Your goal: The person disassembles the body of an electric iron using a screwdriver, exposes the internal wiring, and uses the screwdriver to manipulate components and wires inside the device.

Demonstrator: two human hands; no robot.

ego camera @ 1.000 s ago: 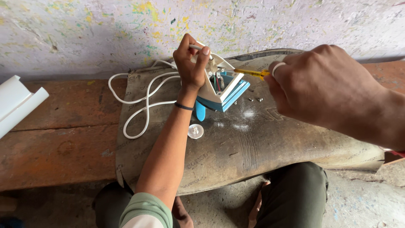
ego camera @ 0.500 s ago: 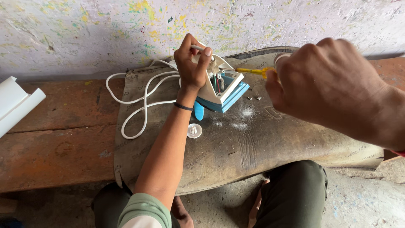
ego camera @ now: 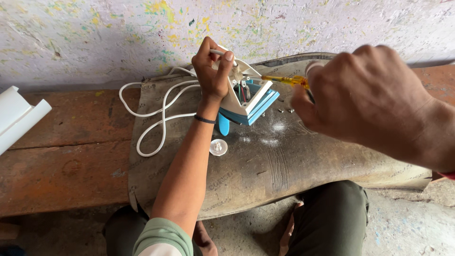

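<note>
A white and blue clothes iron (ego camera: 251,102) lies tipped on a grey rubber mat (ego camera: 284,166), its rear open with wires showing. My left hand (ego camera: 213,71) grips the iron's white handle from above. My right hand (ego camera: 365,99) is closed around a yellow-handled screwdriver (ego camera: 284,80), whose tip points into the open rear of the iron. The iron's white cord (ego camera: 151,114) loops to the left across the mat and the wood.
A small white round cap (ego camera: 218,147) and a blue plastic piece (ego camera: 223,125) lie on the mat beside my left forearm. Small screws (ego camera: 284,110) rest right of the iron. A white plastic part (ego camera: 19,118) sits at the far left on the brown wooden bench (ego camera: 61,161).
My right hand has shifted slightly left and lower with the screwdriver. My left hand keeps its grip on the iron.
</note>
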